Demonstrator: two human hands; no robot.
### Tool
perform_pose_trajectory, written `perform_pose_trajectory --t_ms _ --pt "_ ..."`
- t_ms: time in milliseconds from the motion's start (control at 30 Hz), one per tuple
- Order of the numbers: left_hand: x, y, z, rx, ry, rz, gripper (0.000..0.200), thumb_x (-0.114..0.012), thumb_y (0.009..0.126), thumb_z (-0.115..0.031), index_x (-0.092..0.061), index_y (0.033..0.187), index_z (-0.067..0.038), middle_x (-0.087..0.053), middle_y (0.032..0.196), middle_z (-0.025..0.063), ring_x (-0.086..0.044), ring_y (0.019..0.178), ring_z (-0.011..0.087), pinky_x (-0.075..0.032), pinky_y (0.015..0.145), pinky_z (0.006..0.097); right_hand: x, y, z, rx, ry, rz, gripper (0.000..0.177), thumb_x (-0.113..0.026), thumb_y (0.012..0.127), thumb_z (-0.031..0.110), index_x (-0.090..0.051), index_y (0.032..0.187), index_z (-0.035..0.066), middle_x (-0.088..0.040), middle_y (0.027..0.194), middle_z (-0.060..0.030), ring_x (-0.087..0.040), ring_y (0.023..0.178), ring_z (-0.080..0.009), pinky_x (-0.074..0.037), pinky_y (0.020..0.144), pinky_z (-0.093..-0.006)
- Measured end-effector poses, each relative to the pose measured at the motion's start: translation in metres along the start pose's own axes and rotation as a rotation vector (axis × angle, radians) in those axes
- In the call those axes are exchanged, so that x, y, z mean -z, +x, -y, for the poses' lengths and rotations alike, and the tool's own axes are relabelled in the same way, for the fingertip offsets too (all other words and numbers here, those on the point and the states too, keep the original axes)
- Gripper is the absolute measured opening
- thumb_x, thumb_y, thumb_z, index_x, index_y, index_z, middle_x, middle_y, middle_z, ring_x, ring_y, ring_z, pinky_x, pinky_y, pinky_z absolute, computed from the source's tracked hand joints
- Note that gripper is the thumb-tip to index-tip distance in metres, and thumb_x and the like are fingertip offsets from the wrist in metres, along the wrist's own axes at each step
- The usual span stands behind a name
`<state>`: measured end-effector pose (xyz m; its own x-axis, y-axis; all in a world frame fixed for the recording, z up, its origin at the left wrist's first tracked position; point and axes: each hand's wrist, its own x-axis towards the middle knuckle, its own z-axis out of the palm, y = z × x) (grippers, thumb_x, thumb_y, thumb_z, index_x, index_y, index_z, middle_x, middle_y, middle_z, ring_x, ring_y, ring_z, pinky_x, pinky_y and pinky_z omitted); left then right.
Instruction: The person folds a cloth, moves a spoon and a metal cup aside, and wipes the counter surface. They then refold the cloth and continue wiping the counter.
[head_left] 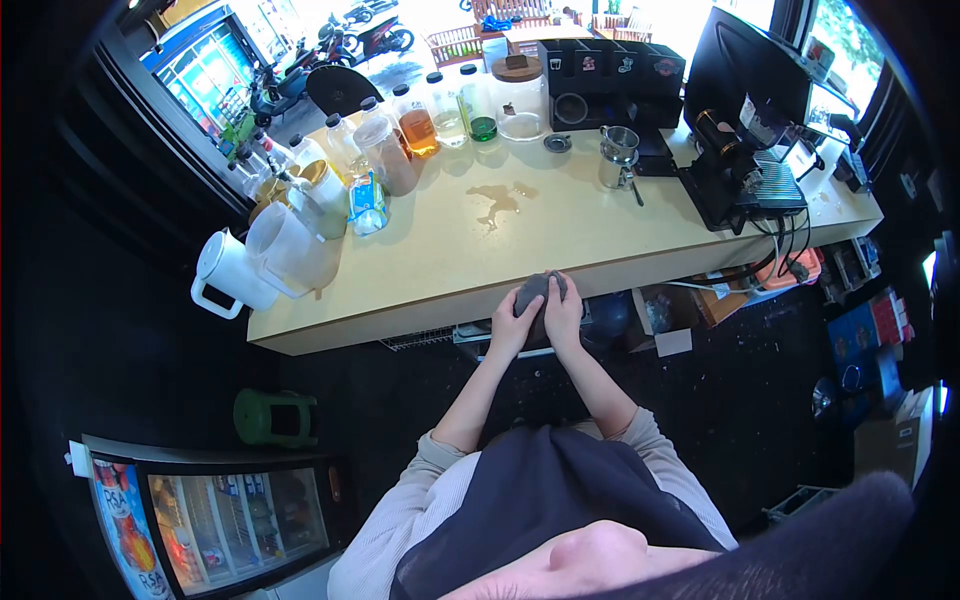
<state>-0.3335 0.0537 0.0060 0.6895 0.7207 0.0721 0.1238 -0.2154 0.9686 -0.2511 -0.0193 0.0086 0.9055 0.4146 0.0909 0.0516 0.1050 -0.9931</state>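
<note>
Both of my hands are closed on a bunched dark grey cloth (535, 291) at the counter's front edge. My left hand (511, 326) grips it from the left, and my right hand (564, 318) presses it from the right with the thumb on top. Beyond them, a brownish wet spill (497, 203) lies on the pale counter top (430, 250). A blue and white soft pack (368, 206) stands to the left of the spill.
Several bottles (418, 128), a white pitcher (226, 272) and a translucent jug (290, 250) line the left side. A metal cup-like device (618, 160), black organizer (615, 85) and coffee machine (775, 185) stand right. A green stool (272, 418) and glass-door fridge (240, 520) are lower left.
</note>
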Motion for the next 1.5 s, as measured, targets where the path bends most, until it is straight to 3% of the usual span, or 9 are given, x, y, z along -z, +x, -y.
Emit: perform_pose_trajectory --t_ms 233,333,433,500,633,867,967,1233,1500 --pt "0.000 0.012 0.017 0.213 -0.576 0.000 0.033 -0.064 0.099 -0.025 -0.067 0.115 0.003 -0.072 0.103 0.0082 -0.068 0.090 0.0125 -0.054 0.080 0.0264 -0.004 0.000 -0.010 -0.270 0.447 0.050 0.047 -0.064 0.097 0.019 -0.047 0.137 0.001 -0.054 0.134 -0.0156 -0.050 0.126 -0.0184 -0.043 0.103 -0.0324" --pt "0.001 0.014 0.020 0.206 -0.499 -0.042 0.032 -0.064 0.099 -0.027 -0.069 0.110 0.003 -0.072 0.098 0.0073 -0.067 0.083 0.0111 -0.054 0.076 0.0259 -0.011 -0.012 -0.002 -0.153 0.422 0.167 0.048 -0.070 0.093 0.017 -0.051 0.135 0.001 -0.059 0.126 -0.0137 -0.055 0.117 -0.0165 -0.046 0.100 -0.0306" --pt "-0.010 0.012 0.018 0.244 -0.602 -0.095 0.032 -0.064 0.099 -0.026 -0.065 0.114 0.001 -0.069 0.100 0.0062 -0.065 0.087 0.0112 -0.053 0.079 0.0257 -0.020 -0.014 -0.001 -0.061 0.262 0.008 0.031 -0.070 0.093 0.019 -0.064 0.116 -0.001 -0.068 0.102 -0.0082 -0.064 0.092 -0.0154 -0.052 0.086 -0.0282" --pt "-0.023 0.006 0.020 0.179 -0.545 -0.369 0.036 -0.066 0.096 -0.029 -0.061 0.116 0.000 -0.066 0.107 0.0096 -0.062 0.097 0.0152 -0.051 0.085 0.0287 -0.023 -0.012 -0.008 -0.105 0.230 -0.027 0.028 -0.069 0.094 0.020 -0.065 0.112 -0.001 -0.068 0.102 -0.0086 -0.063 0.091 -0.0149 -0.052 0.084 -0.0285" --pt "-0.031 0.002 0.020 -0.062 -0.270 -0.357 0.031 -0.061 0.099 -0.021 -0.053 0.123 -0.003 -0.057 0.119 0.0077 -0.055 0.111 0.0147 -0.046 0.098 0.0302 -0.020 -0.001 -0.019 -0.236 0.129 -0.049 0.026 -0.065 0.097 0.023 -0.064 0.107 -0.001 -0.068 0.103 -0.0108 -0.062 0.089 -0.0135 -0.051 0.082 -0.0291" --pt "-0.027 0.001 -0.010 -0.098 -0.453 -0.391 0.022 -0.057 0.102 -0.025 -0.059 0.104 -0.003 -0.064 0.092 0.0060 -0.060 0.088 0.0157 -0.051 0.085 0.0318 -0.039 -0.013 0.030 0.040 0.465 -0.120 0.021 -0.057 0.102 0.016 -0.064 0.108 -0.002 -0.066 0.101 -0.0112 -0.062 0.094 -0.0147 -0.050 0.089 -0.0309" --pt "-0.026 0.006 -0.012 -0.074 -0.502 -0.457 0.031 -0.052 0.105 -0.028 -0.056 0.088 -0.003 -0.062 0.081 0.0048 -0.058 0.078 0.0131 -0.050 0.076 0.0321 -0.039 -0.013 0.035 -0.065 0.669 -0.060 0.022 -0.055 0.103 0.015 -0.064 0.111 -0.003 -0.066 0.095 -0.0096 -0.064 0.088 -0.0164 -0.054 0.086 -0.0338" --pt "-0.024 0.015 -0.005 -0.247 -0.254 -0.503 0.052 -0.045 0.107 -0.025 -0.046 0.064 0.003 -0.052 0.068 0.0027 -0.050 0.063 0.0099 -0.042 0.059 0.0284 -0.033 0.007 0.028 -0.446 0.838 -0.118 0.058 -0.045 0.104 0.050 -0.040 0.062 0.012 -0.043 0.053 -0.0026 -0.046 0.050 -0.0151 -0.050 0.059 -0.0343" --pt "-0.023 0.018 0.036 -0.240 -0.274 -0.398 0.044 -0.053 0.104 -0.024 -0.054 0.069 0.003 -0.050 0.066 0.0027 -0.047 0.062 0.0097 -0.038 0.058 0.0290 -0.028 0.019 -0.013 -0.484 0.840 0.009 0.051 -0.045 0.106 0.039 -0.040 0.061 0.013 -0.041 0.052 -0.0015 -0.044 0.051 -0.0145 -0.045 0.056 -0.0326"
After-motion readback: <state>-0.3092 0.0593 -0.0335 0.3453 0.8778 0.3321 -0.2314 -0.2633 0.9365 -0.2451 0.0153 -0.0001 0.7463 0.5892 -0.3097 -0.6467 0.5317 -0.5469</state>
